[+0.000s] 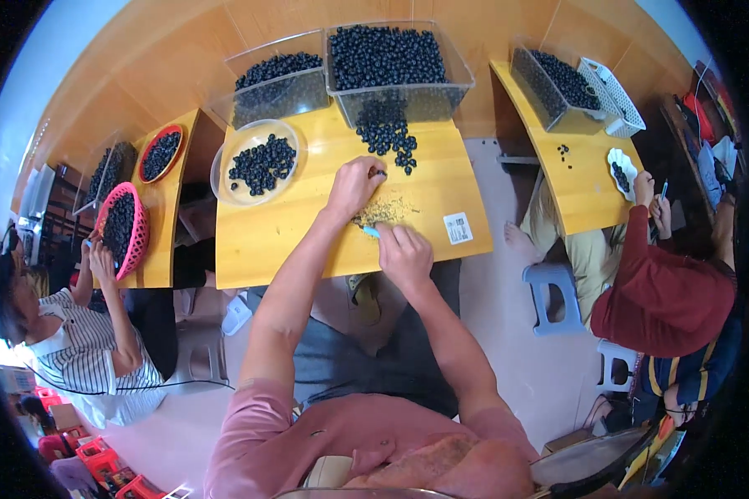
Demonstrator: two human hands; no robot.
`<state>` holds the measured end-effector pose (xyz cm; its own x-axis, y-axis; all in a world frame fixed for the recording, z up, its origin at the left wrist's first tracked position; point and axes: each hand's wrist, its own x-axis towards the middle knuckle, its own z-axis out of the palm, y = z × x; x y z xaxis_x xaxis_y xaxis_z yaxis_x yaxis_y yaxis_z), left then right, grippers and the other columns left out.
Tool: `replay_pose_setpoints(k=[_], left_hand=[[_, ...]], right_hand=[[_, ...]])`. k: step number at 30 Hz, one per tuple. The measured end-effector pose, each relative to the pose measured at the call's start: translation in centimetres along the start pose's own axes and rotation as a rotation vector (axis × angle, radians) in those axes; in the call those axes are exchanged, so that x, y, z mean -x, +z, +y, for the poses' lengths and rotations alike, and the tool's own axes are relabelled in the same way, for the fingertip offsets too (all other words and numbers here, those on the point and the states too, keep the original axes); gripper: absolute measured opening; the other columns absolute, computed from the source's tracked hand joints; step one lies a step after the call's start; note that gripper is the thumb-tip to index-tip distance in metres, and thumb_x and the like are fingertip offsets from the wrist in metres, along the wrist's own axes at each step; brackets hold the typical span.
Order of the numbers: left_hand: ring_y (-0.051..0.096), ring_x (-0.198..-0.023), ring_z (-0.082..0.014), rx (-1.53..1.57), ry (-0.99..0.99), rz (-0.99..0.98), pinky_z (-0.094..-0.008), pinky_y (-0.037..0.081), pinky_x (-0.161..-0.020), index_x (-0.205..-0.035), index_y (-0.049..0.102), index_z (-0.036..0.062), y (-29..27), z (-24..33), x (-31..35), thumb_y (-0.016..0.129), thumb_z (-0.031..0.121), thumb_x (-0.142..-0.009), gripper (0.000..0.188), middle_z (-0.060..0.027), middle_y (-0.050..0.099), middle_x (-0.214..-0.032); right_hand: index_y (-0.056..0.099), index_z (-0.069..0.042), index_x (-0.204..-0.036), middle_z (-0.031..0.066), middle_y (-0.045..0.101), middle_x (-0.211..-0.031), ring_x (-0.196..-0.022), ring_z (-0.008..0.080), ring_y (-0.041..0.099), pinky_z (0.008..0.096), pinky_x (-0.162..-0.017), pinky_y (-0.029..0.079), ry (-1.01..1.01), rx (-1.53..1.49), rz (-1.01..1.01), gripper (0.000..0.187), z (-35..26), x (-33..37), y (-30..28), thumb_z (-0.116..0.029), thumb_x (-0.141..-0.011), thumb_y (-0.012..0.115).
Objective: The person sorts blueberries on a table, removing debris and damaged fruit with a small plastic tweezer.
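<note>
On the desk (258, 249), between the spill of dark pieces (381, 137) and the front edge: working two-handed. With the left hand (358, 186), pinching apparently one small dark round piece (381, 173) at the fingertips, grip tight around it, just short of the spill. Can't tell exactly how it's turned; too small, partly covered. With the right hand (405, 256), grasping a blue-handled tool (371, 232), grip wrapped on the handle, pointing left, low over the scraps (391, 208). Not touching the piece at this moment; can't make out the tip clearly.

For doing this step well, judging from the layout: bring the piece down over the scraps to meet the tool, rather than reaching up with the blade end. Pinch by the sides, leaving the working face bare. Turn by rolling between thumb and finger, not by loosening. Rest the right wrist on the desk for control. Use short, light strokes, aimed clear of the left fingertips; likely to skid on a round, smooth skin. Check each piece all round before letting go. Place gently into the clear round tub (240, 195) on the left if finished, rather than tossing. Don't nudge the spill at the foot of the clear bin (441, 104); likely to roll.
</note>
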<state>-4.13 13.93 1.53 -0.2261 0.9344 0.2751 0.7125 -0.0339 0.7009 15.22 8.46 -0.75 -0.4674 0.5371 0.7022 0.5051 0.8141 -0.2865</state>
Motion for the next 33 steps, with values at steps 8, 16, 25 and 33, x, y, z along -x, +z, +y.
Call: replay_pose_setpoints(k=[8,16,25,33], left_hand=[[0.065,-0.086,-0.0099,0.465,-0.301,0.286,-0.0258,0.054,-0.079,-0.107,0.078,-0.0015,-2.1,-1.7,5.4,0.078,0.002,-0.089,0.019,-0.0029,0.071,-0.101],[0.064,-0.09,-0.0091,0.649,-0.37,0.38,-0.0235,0.054,-0.085,-0.114,0.074,-0.002,-1.5,1.5,12.6,0.076,-0.002,-0.091,0.023,-0.0029,0.07,-0.102],[0.068,-0.093,-0.0095,0.727,-0.35,0.376,-0.0238,0.056,-0.086,-0.12,0.069,-0.0034,-0.6,1.5,13.3,0.077,-0.004,-0.092,0.029,-0.0058,0.073,-0.104],[0.065,-0.088,-0.0084,0.811,-0.306,0.369,-0.0231,0.055,-0.082,-0.12,0.07,-0.0032,-0.1,1.5,13.8,0.077,-0.007,-0.09,0.031,-0.0053,0.071,-0.103]], right_hand=[[0.072,-0.009,-0.101,0.0046,0.058,-0.078,-0.074,0.0233,0.066,0.0379,-0.065,0.055,-0.001,-0.001,-0.02,0.014,-0.6,0.4,-0.7,-0.009,-0.087,0.07],[0.072,-0.01,-0.105,0.0052,0.056,-0.078,-0.075,0.0237,0.065,0.0389,-0.065,0.053,-0.002,0.027,-0.061,0.016,-0.3,0.2,-0.5,-0.01,-0.089,0.07],[0.072,-0.011,-0.107,0.0049,0.055,-0.078,-0.073,0.0235,0.064,0.0389,-0.063,0.052,-0.007,0.054,-0.073,0.02,-0.2,0.2,0.0,-0.014,-0.088,0.073],[0.075,-0.013,-0.108,0.0062,0.056,-0.075,-0.067,0.0272,0.063,0.0403,-0.06,0.05,0.012,0.041,-0.032,0.027,-0.5,0.6,-0.2,-0.007,-0.082,0.075]])
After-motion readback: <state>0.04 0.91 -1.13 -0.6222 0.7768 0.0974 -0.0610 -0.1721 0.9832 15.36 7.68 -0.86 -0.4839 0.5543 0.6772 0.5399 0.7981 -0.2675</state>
